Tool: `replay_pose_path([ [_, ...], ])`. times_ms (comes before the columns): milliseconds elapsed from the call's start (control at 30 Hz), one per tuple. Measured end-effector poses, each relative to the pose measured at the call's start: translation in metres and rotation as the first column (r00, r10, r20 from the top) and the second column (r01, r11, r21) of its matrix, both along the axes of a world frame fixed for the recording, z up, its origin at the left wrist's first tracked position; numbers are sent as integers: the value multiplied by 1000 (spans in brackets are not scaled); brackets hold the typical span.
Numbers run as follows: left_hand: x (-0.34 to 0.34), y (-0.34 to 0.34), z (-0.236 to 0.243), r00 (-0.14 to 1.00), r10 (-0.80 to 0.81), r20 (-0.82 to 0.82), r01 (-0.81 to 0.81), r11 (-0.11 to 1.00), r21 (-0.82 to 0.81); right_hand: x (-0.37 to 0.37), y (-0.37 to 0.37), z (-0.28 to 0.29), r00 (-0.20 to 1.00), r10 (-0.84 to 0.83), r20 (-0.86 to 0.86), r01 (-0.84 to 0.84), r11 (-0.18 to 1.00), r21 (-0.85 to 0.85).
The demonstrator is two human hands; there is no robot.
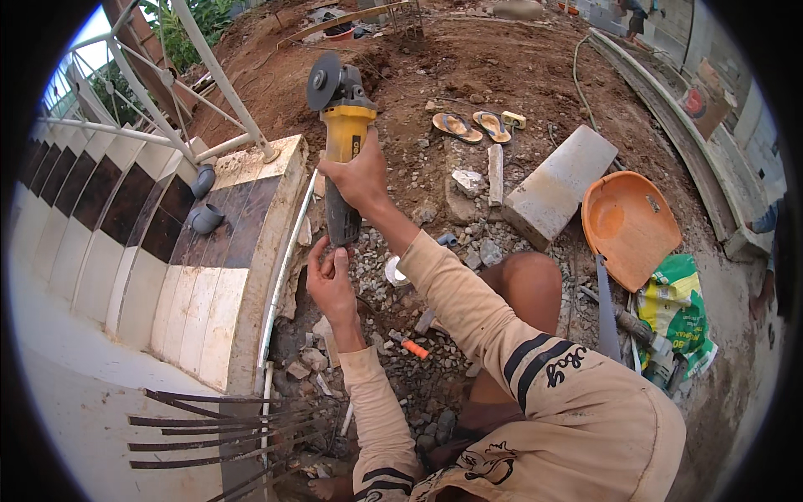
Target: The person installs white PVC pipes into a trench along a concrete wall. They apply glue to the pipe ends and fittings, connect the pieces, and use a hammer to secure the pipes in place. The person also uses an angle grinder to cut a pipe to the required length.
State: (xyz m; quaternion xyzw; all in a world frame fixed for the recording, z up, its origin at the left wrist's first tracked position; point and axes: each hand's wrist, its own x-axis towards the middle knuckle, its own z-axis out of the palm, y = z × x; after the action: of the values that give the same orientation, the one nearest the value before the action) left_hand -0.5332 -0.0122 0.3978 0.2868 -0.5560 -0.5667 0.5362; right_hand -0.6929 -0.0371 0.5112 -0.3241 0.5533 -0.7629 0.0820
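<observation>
A yellow and black angle grinder (pixel 348 134) is held up in front of me, its dark disc (pixel 323 81) at the top and its black tail end pointing down. My right hand (pixel 361 174) is wrapped round the middle of its body. Just below, my left hand (pixel 333 289) is closed, fingertips pinching at the tail end; whether they grip the housing or a cord there, I cannot make out. A small orange-handled tool (pixel 412 347) lies on the rubble beneath my arms.
Tiled steps (pixel 125 197) with a white metal railing (pixel 219 71) rise at the left. Rusty bars (pixel 196 443) jut out at lower left. To the right lie a concrete block (pixel 562 184), an orange basin (pixel 627 222), a saw (pixel 607 314) and a green-yellow bag (pixel 676 309). Sandals (pixel 473 127) lie ahead.
</observation>
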Motion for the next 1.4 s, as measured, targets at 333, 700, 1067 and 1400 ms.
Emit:
replay_pose_path([
  [333,-70,-5,91,959,-284,3,284,959,-16,-96,0,78,998,54,-21,-58,955,-292],
  [700,116,-15,-120,964,168,207,-223,934,280,-432,149,13,979,-201,-47,204,909,365],
  [1067,286,63,-257,382,461,801,-799,600,35,-537,284,-295,951,-291,-104,242,492,836],
  [1400,283,-60,-290,107,748,655,-945,281,-166,-302,168,-394,970,21,-242,183,590,786],
])
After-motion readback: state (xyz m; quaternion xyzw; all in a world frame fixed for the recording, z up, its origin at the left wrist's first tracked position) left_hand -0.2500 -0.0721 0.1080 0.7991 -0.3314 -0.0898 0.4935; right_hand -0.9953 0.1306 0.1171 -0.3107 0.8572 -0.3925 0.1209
